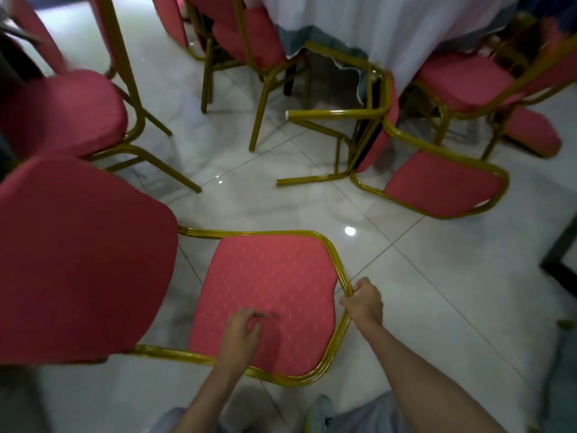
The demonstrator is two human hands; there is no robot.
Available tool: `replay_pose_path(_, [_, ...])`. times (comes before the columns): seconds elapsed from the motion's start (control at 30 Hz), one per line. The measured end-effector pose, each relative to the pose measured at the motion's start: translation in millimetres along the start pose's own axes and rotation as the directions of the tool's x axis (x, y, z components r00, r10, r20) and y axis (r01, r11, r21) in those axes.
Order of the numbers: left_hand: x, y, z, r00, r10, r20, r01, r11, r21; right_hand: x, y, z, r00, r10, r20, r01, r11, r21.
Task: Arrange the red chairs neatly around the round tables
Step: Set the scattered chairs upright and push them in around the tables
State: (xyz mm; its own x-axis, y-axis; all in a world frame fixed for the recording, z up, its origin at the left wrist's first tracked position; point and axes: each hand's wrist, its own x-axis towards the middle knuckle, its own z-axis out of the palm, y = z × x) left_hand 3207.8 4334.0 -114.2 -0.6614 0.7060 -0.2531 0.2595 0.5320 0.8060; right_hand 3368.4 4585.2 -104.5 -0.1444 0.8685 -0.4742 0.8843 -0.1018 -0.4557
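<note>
A red chair with a gold frame is tipped over in front of me, its backrest (268,295) nearest me and its seat (78,260) at the left. My right hand (363,303) grips the gold frame tube at the backrest's right edge. My left hand (242,334) lies on the red backrest pad with its fingers curled and blurred; whether it grips the pad is unclear. A second red chair (437,182) lies on its side against the round table's white cloth (390,29), legs pointing left.
Upright red chairs stand at the left (62,110), at the table's left side (249,35) and at its right (462,79). Glossy white floor tiles (437,292) spread to my right. A dark table leg (559,254) stands at the right edge.
</note>
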Motion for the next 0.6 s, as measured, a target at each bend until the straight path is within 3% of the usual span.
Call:
replay_pose_path(0.1, [-17.3, 59.4, -33.8, 1.0, 0.018, 0.021, -0.019, 1.0, 0.021, -40.5, -34.1, -46.9, 0.999, -0.027, 0.03, 0.027, 0.999, -0.021])
replay_pose_path(0.23, [-52.5, 127.1, -89.5, 0.998, 0.03, 0.05, -0.034, 0.996, 0.079, -100.5, -86.3, -104.3, 0.992, -0.046, 0.12, 0.066, 0.983, -0.172])
replay_pose_path(0.47, [-104.8, 228.7, -196.5, 0.981, 0.07, 0.183, -0.103, 0.979, 0.177, -207.6, -166.4, -182.8, 0.986, -0.049, 0.158, 0.08, 0.979, -0.19])
replay_pose_path(0.6, [-115.9, 259.4, -234.3, 0.992, 0.068, 0.11, -0.082, 0.988, 0.128, -250.2, -203.2, -196.4, 0.975, -0.071, 0.212, 0.11, 0.979, -0.174])
